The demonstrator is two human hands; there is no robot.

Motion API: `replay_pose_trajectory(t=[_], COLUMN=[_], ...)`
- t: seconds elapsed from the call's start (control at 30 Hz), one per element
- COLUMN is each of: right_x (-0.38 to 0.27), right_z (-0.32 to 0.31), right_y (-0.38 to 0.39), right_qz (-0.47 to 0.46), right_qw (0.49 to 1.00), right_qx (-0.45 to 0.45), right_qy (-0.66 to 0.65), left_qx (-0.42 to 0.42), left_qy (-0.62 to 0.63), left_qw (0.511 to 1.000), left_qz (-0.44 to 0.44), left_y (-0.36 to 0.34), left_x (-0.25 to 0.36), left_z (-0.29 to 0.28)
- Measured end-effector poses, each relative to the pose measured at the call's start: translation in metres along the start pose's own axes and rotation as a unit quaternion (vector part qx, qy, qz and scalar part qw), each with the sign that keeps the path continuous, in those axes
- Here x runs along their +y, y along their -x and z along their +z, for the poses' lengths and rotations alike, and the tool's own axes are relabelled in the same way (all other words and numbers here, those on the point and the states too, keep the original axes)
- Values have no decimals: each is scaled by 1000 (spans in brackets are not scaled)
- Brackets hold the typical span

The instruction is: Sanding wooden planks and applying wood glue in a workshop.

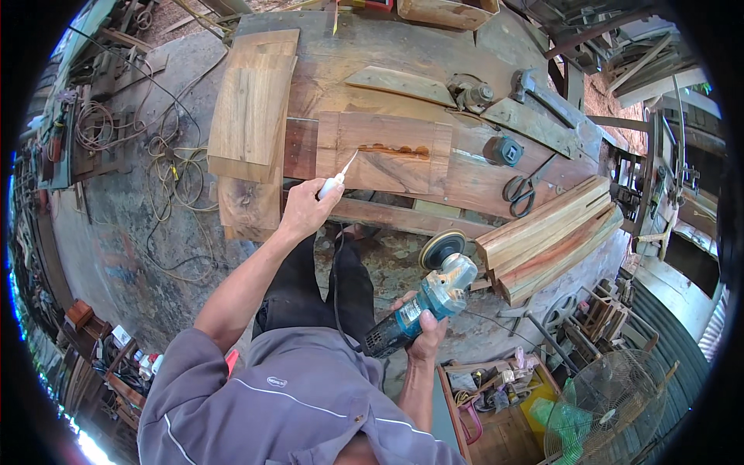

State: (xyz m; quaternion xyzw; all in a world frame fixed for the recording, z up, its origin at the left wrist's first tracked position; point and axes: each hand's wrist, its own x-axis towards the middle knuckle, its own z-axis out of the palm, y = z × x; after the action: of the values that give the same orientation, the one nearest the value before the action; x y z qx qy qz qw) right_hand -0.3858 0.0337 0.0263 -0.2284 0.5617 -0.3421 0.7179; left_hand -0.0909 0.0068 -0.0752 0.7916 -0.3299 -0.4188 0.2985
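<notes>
My left hand point(306, 208) grips a small white bottle point(331, 187) with a long thin nozzle. The nozzle's tip points at a dark, wet-looking line point(399, 149) running across a flat wooden board point(380, 177). That board lies on the workbench in front of me. Lower right, my right hand point(428, 337) is wrapped round the body of a teal and black angle grinder point(434, 298). Its round sanding disc point(442, 249) faces up and away from me, apart from the board. Whether the disc is spinning, I cannot tell.
Wide planks point(249, 108) are stacked left of the board. To its right lie a tape measure point(508, 151), scissors point(521, 192), a hammer point(535, 93) and thick wood pieces point(546, 236). A wire-caged fan point(612, 411) stands lower right. Tangled cords point(167, 174) cover the ground at left.
</notes>
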Motion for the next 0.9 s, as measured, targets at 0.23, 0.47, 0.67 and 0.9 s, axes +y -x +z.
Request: replay_pose_trajectory(t=[0.23,0.47,0.67,0.9], right_x=[-3,-5,-7,-5], right_z=[3,3,2,3], right_y=[-2,-3,-3,0], right_qz=[-4,-12,-11,-30], right_qw=[1000,1000,1000,999], right_qx=[-5,-20,-6,-13], right_qy=[7,22,2,-1], left_qx=[14,12,113,249], left_qy=[4,-42,1,6], left_qw=[1000,998,988,946], left_qz=[-8,47,103,206], left_y=[5,10,-37,-219], left_x=[-5,-3,14,38], left_z=[-8,-19,-19,-34])
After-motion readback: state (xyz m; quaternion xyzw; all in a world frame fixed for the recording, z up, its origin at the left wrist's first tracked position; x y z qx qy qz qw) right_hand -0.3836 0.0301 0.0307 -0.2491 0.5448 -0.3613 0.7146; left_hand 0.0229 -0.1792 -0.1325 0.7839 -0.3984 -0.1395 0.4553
